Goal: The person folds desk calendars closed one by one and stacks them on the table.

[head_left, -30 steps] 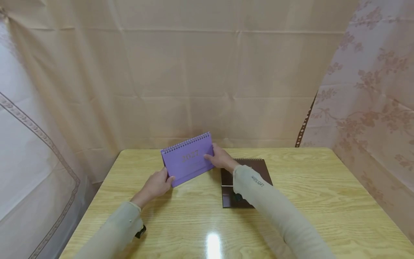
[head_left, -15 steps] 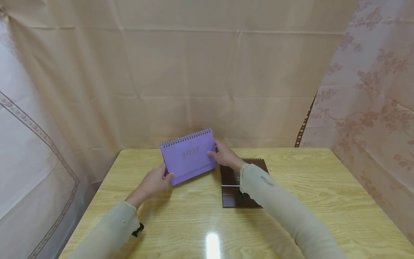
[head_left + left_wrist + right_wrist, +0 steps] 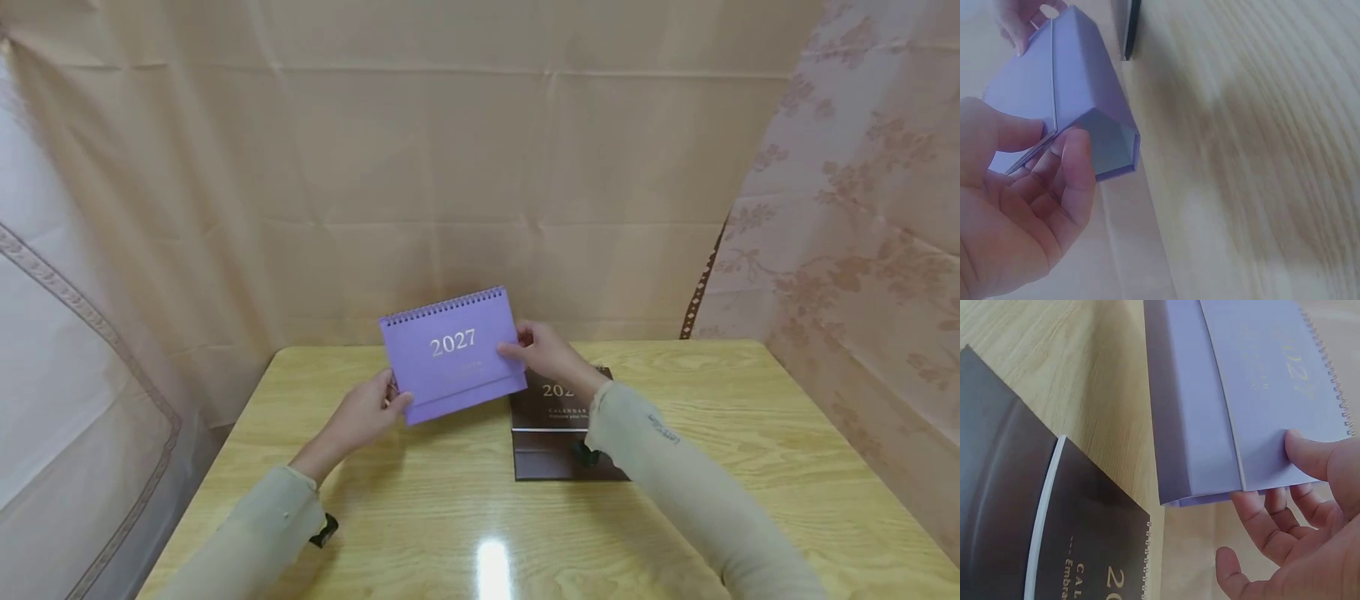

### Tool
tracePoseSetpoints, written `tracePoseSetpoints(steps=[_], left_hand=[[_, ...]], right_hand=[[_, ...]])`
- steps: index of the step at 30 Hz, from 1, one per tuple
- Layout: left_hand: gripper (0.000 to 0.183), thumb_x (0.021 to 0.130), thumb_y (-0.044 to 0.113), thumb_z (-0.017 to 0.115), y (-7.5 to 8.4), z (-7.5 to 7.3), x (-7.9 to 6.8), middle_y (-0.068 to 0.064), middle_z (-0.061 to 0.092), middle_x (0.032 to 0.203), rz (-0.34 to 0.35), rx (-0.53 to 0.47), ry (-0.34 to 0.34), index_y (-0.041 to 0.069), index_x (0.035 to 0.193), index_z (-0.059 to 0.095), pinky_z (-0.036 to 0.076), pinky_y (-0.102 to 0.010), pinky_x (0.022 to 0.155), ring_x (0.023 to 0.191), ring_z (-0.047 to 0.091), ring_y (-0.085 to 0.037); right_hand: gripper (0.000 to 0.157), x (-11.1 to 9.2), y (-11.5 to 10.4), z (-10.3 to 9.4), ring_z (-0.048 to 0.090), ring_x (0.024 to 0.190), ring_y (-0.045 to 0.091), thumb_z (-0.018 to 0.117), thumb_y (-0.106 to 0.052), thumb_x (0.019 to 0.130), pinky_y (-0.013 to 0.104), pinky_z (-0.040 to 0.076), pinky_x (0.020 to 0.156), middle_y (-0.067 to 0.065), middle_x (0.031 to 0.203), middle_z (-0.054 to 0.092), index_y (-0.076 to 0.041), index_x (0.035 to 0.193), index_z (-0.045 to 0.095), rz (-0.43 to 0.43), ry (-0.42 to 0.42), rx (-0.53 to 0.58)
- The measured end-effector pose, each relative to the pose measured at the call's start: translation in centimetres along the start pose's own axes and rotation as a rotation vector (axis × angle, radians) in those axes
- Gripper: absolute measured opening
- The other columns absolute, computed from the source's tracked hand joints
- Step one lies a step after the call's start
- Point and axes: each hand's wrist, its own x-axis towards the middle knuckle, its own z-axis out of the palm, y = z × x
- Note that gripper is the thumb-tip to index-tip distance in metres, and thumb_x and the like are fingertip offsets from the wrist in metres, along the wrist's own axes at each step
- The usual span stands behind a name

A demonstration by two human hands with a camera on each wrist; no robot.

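Observation:
Both hands hold a purple spiral-bound desk calendar marked 2027, tilted with its right end higher. The left hand pinches its lower left edge, thumb in front and fingers behind, as the left wrist view also shows beside the calendar's hollow stand. At the right edge, the right hand has its thumb on the front cover and its fingertips at the side edge. A dark brown desk calendar stands on the table below the right forearm, which hides part of it.
The wood-grain table carries the brown calendar right of centre. A beige curtain hangs behind the table's far edge, and a floral cloth hangs at the right. White cloth covers the left side.
The purple calendar has moved slightly right and up with both hands, its cover turning more toward the head camera. The right forearm has shifted right, showing more of the brown calendar.

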Motion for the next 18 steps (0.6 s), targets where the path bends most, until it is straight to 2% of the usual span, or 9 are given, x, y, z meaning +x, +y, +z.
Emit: tracePoseSetpoints(steps=[5,11,15,18], left_hand=[[0.02,0.101,0.02,0.063,0.7,-0.1,-0.3,-0.003,0.064,0.087,0.009,-0.033,0.005,0.002,0.111,0.058,0.049,-0.029,0.055,0.068,0.059,-0.014],[0.019,0.102,0.017,0.062,2.1,-0.5,-0.5,-0.004,0.066,0.087,0.082,-0.058,-0.021,0.0,0.106,0.057,0.049,-0.029,0.057,0.066,0.058,-0.012],[0.019,0.102,0.019,0.063,3.0,-0.5,-0.7,-0.005,0.067,0.094,0.126,-0.052,-0.041,0.001,0.106,0.058,0.052,-0.033,0.068,0.078,0.06,-0.016],[0.018,0.103,0.022,0.062,3.5,-0.1,-1.0,-0.012,0.062,0.112,0.14,-0.06,-0.073,0.004,0.106,0.057,0.054,-0.041,0.08,0.098,0.061,-0.025]], right_hand=[[0.025,-0.9,0.0,-0.6,0.06,0.08,0.02,0.07,-0.013,0.097,0.041,0.058,0.073,0.016,0.095,0.062,0.008,0.109,0.063,-0.002,0.001,0.041],[0.029,-2.3,0.5,-1.5,0.065,0.077,0.018,0.069,-0.014,0.098,0.035,0.059,0.07,0.021,0.107,0.064,0.01,0.11,0.061,0.007,0.002,0.082],[0.033,-3.2,1.1,-2.4,0.069,0.074,0.018,0.068,-0.017,0.099,0.037,0.06,0.071,0.021,0.104,0.068,0.01,0.115,0.059,0.023,-0.018,0.121],[0.036,-4.2,2.0,-3.1,0.068,0.075,0.017,0.068,-0.019,0.099,0.035,0.059,0.071,0.019,0.103,0.068,0.01,0.116,0.058,0.034,-0.036,0.135]])
